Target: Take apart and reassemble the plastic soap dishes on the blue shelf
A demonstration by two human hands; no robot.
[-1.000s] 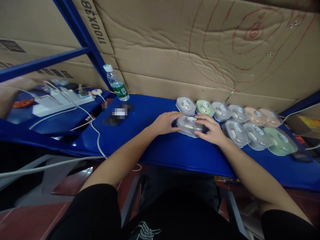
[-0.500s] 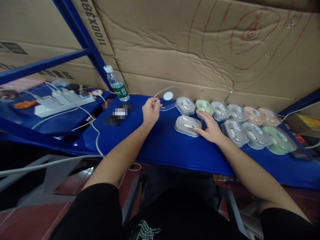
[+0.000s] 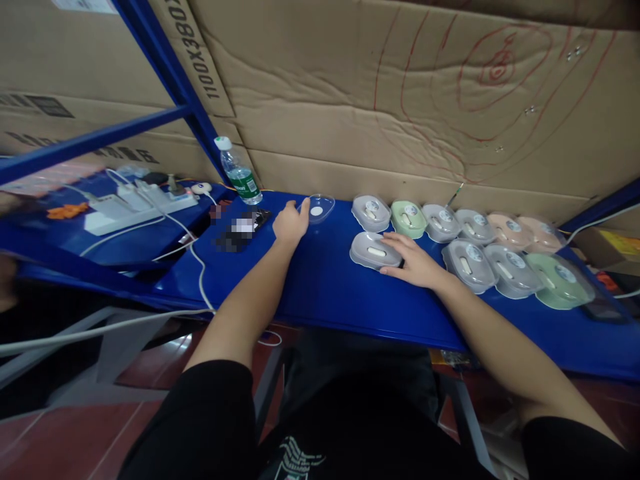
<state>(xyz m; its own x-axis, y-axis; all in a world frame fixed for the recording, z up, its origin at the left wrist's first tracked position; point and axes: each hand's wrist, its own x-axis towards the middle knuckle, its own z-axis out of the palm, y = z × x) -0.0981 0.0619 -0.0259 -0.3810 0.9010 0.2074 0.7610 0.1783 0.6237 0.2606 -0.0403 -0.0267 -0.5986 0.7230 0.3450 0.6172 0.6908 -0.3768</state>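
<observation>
My left hand [image 3: 290,224] holds a clear plastic lid [image 3: 318,209] by its edge, low over the blue shelf [image 3: 320,287], to the left of the cases. My right hand [image 3: 411,261] rests with fingers spread on the right side of an uncovered grey case [image 3: 371,250] that carries a small white piece in its middle. Behind and to the right lie two rows of several lidded cases, such as a grey one [image 3: 371,212], a green one [image 3: 409,219] and a larger green one [image 3: 560,281].
A water bottle [image 3: 239,172] stands at the back by the blue upright. A white power strip [image 3: 135,205] with cables lies at the left, and a blurred dark item [image 3: 239,228] sits beside my left hand. Cardboard [image 3: 400,100] lines the back.
My left hand lifted the clear lid off the grey case, carried it left and lowered it toward the shelf. My right hand stayed on the case.
</observation>
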